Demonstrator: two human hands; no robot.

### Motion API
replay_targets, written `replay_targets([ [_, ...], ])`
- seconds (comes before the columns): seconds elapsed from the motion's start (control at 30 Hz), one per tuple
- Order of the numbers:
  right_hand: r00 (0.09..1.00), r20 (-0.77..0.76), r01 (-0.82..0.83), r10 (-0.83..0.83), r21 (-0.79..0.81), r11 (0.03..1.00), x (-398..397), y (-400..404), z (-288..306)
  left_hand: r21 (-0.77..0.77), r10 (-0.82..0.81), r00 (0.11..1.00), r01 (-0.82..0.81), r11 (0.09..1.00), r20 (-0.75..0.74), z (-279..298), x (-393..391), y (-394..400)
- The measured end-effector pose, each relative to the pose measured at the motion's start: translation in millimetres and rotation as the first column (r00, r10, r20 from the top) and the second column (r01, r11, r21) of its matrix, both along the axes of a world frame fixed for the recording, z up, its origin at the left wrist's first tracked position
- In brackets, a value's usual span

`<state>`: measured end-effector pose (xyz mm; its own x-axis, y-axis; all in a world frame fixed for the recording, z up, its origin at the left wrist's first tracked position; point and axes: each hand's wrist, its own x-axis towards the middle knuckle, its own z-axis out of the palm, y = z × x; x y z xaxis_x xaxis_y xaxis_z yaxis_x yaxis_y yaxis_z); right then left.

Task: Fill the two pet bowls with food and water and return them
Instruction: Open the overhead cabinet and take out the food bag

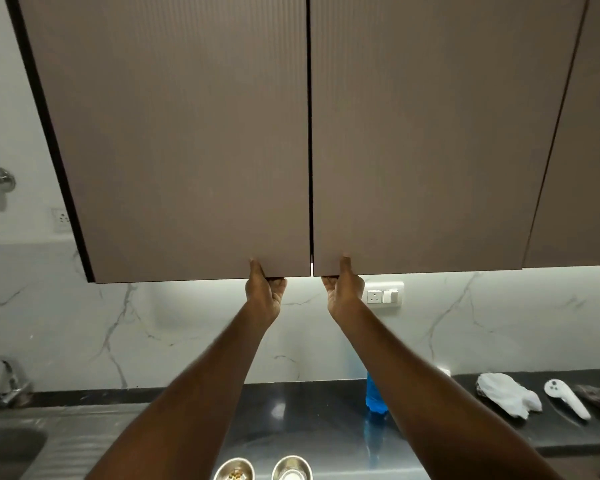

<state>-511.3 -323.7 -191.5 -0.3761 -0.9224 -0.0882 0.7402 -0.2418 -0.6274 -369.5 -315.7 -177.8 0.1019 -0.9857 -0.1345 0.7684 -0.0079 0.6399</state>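
Observation:
Two small steel pet bowls stand side by side on the dark counter at the bottom edge. The left bowl (234, 470) holds a few brown kibbles; the right bowl (292, 468) shows a pale glint inside. Both arms reach up to the brown wall cabinet. My left hand (264, 292) pinches the bottom edge of the left cabinet door (174, 140), thumb on its face. My right hand (343, 289) grips the bottom edge of the right cabinet door (437, 140) the same way. Both doors look shut, with a thin dark gap between them.
A blue bottle (374, 396) stands at the back of the counter, partly behind my right forearm. A white cloth (510, 398) and a white handheld device (565, 396) lie at the right. A steel sink (7, 448) and tap (11, 379) are at the left. A wall socket (383, 295) sits under the cabinet.

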Motion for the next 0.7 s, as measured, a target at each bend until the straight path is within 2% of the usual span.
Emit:
replay_targets([
  [0.2,1.000,-0.011,0.013,-0.012,0.036,0.999,2.8,25.5,3.2,0.005,0.023,0.997,-0.024,1.000,0.075,-1.0,4.0,21.6],
  [0.3,0.992,-0.068,0.113,-0.106,0.121,0.986,8.6,49.8,9.8,0.016,0.023,0.989,-0.026,1.000,0.148,1.6,6.0,45.8],
  [0.4,0.955,-0.196,0.254,-0.221,0.163,0.953,21.6,78.1,16.4,-0.014,0.053,0.945,-0.051,0.999,0.321,4.9,4.7,70.9],
  [0.5,0.884,-0.375,0.341,-0.277,0.116,0.933,36.1,112.0,20.6,0.006,0.095,0.839,-0.116,0.993,0.536,9.0,4.8,105.0],
  [0.6,0.760,-0.589,0.389,-0.274,0.076,0.918,42.3,146.9,23.1,-0.099,0.141,0.660,-0.101,0.990,0.738,7.6,10.9,142.4],
  [0.67,0.671,-0.697,0.421,-0.252,0.079,0.904,43.8,168.1,22.5,-0.164,0.176,0.560,-0.072,0.984,0.809,7.7,16.3,164.7],
  [0.7,0.629,-0.738,0.449,-0.244,0.089,0.889,43.7,179.7,22.6,-0.173,0.188,0.544,-0.080,0.982,0.818,8.1,20.0,175.1],
])
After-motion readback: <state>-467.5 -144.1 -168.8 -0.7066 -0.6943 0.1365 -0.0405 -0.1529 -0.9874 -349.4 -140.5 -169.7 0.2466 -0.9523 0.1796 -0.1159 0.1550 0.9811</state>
